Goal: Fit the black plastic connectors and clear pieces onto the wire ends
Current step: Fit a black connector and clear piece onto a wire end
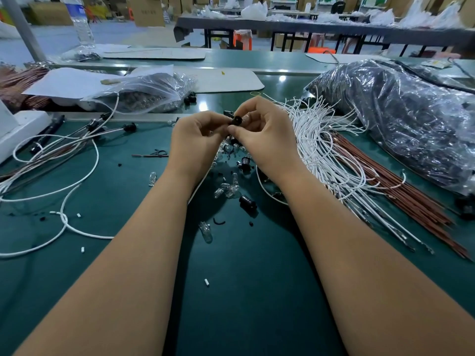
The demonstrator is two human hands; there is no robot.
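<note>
- Left hand (198, 136) and right hand (264, 134) together pinch a black connector (236, 121), fingers curled round it.
- Clear pieces (226, 190) lie scattered on the green surface (128, 253) beneath.
- White wires (321, 150) fan out just right.

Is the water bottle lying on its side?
No, the water bottle stands upright at the far left of the green table.

A single wide-angle view looks from the person's head, forward and steeply down onto the dark green work mat (244, 291). It sits close: both bare forearms run up from the bottom corners to mid-frame. Beyond the mat's far edge, the top shows the long grey table (308, 28), distant and bowed by the lens.
</note>
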